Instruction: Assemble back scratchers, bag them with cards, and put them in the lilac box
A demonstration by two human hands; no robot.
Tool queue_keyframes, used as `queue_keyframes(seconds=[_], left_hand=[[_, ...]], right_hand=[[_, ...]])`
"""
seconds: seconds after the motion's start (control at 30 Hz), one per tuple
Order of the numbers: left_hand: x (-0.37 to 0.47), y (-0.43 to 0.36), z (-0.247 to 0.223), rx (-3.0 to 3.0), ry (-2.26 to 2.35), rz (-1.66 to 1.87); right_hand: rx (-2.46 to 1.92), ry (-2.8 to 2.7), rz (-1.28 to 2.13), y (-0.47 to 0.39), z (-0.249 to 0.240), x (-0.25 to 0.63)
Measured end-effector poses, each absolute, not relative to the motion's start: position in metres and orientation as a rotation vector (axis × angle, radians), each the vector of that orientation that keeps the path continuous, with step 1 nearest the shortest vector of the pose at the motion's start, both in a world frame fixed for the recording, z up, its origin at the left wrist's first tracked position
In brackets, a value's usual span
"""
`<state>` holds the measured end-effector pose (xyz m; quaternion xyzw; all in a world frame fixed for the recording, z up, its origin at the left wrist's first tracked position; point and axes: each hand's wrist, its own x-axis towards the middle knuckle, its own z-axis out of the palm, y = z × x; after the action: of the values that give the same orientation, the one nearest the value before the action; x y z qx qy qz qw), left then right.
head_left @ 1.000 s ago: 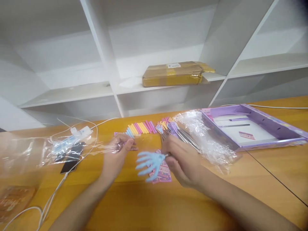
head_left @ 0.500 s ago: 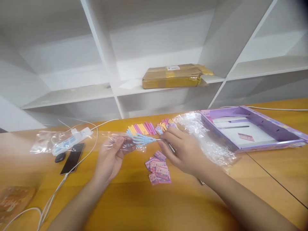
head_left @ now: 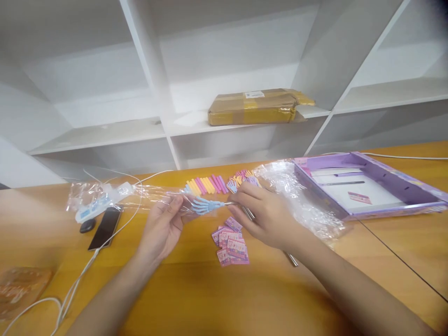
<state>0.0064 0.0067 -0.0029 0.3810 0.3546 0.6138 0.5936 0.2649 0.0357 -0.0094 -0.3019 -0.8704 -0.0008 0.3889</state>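
Nearest us, an orange-brown packet [head_left: 23, 289] lies toward the near left corner of the surface [head_left: 196, 289]. Pink cards [head_left: 233, 245] lie in a loose pile midway between the surface's left and right edges, with a metal rod [head_left: 291, 259] poking out beneath our right forearm.

Above the cards, our left hand [head_left: 164, 224] pinches a clear bag [head_left: 147, 195], which trails toward the left edge. Our right hand [head_left: 264, 212] grips the blue hand-headed scratcher [head_left: 206, 206] by its metal shaft, the splayed tips at the bag's mouth; how far they are inside, we cannot tell.

We judge the step in hand as slipping the scratcher into the bag. The next move calls for our left hand keeping the mouth spread while our right pushes straight along the shaft, so no tip snags the film.

Toward the far edge lie coloured sticks [head_left: 206, 185], other small hand-shaped heads [head_left: 241, 179], a heap of clear plastic [head_left: 301, 196] and, rightmost, a purple tray [head_left: 388, 212].
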Motion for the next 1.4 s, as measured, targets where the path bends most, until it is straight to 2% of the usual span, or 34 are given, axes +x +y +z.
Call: queue_keyframes(seconds=[0.43,0.73,0.93,1.1,1.23,1.4], left_hand=[[0.013,0.004,-0.008,0.862,0.802,1.393],[0.017,0.005,-0.012,0.974,0.889,1.372],[0.027,0.003,-0.024,1.006,0.91,1.264],[0.022,0.006,-0.018,0.981,0.899,1.415],[0.017,0.006,-0.011,0.984,0.855,1.522],[0.027,-0.002,-0.018,0.926,0.828,1.496]], right_hand=[[-0.75,-2.254,0.268,0.042,-0.012,0.266],[-0.771,-2.226,0.245,0.038,-0.013,0.262],[-0.93,-2.239,0.424,0.02,-0.006,0.254],[-1.177,-2.155,0.775,0.022,0.003,0.261],[-1.132,-2.237,0.77,0.029,0.004,0.27],[-1.075,-2.212,0.785,0.017,0.002,0.259]])
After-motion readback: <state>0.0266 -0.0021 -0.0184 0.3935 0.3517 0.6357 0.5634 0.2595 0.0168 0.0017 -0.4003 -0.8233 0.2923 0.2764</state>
